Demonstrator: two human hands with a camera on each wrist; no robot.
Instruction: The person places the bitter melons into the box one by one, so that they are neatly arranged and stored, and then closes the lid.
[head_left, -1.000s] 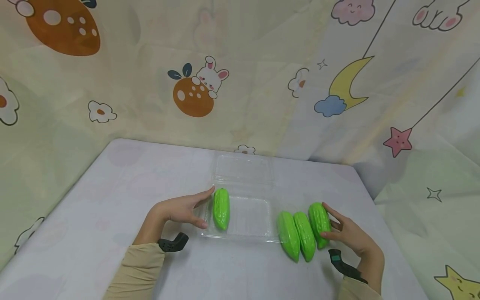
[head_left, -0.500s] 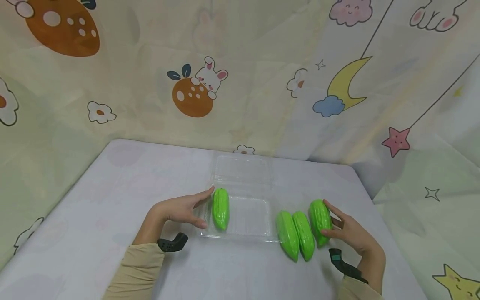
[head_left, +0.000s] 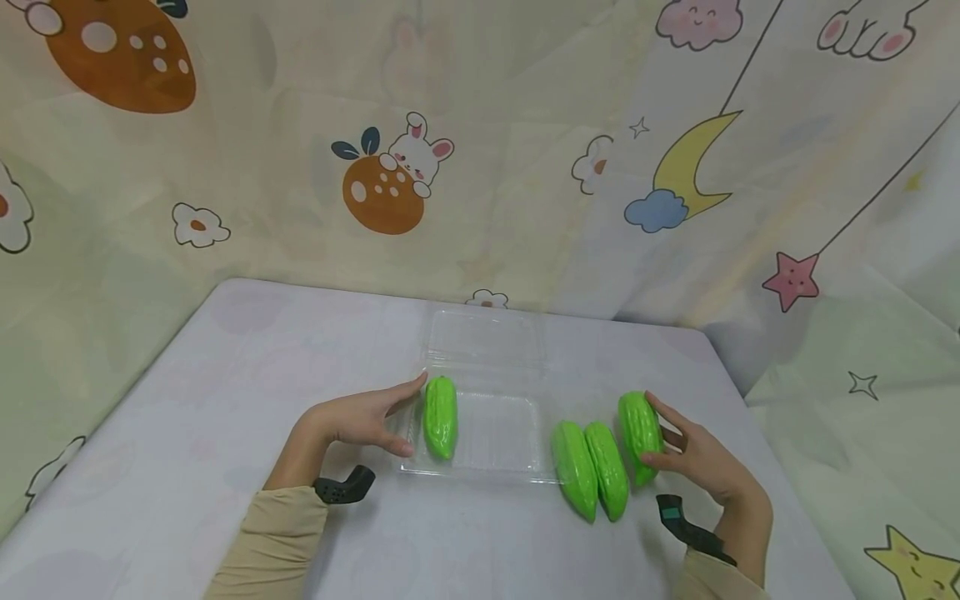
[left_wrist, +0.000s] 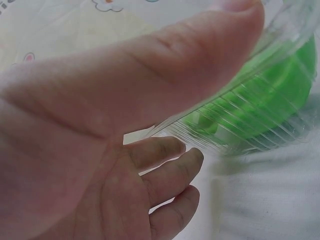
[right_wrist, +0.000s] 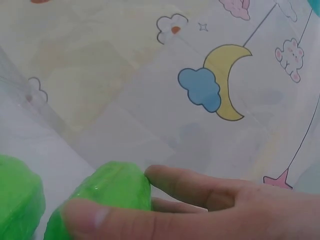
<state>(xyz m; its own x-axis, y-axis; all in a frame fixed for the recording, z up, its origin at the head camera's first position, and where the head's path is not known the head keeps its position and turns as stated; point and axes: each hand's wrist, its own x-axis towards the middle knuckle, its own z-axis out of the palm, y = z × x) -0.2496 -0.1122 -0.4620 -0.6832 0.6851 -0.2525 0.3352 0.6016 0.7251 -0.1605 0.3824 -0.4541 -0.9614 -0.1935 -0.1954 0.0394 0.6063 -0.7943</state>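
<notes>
My right hand (head_left: 701, 457) pinches a bright green, ridged bitter melon (head_left: 639, 437) between thumb and fingers, as the right wrist view also shows with the held bitter melon (right_wrist: 112, 187). Just left of it, two more bitter melons (head_left: 576, 467) lie side by side at the right front corner of a clear plastic clamshell box (head_left: 498, 433). Another bitter melon (head_left: 441, 421) rests inside along the box's left side. My left hand (head_left: 363, 418) is spread against that left side, the thumb near the front corner. In the left wrist view the thumb (left_wrist: 200, 55) lies along the box's clear ribbed wall (left_wrist: 235, 120).
The box's transparent lid (head_left: 486, 337) is folded back flat toward the far edge of the white table (head_left: 300, 333). A printed cloth (head_left: 510, 167) hangs behind the table. Each wrist wears a black camera mount (head_left: 345, 485).
The bitter melon in my right hand has shifted slightly away from me, widening the gap to the two beside it. My left hand keeps its place at the box.
</notes>
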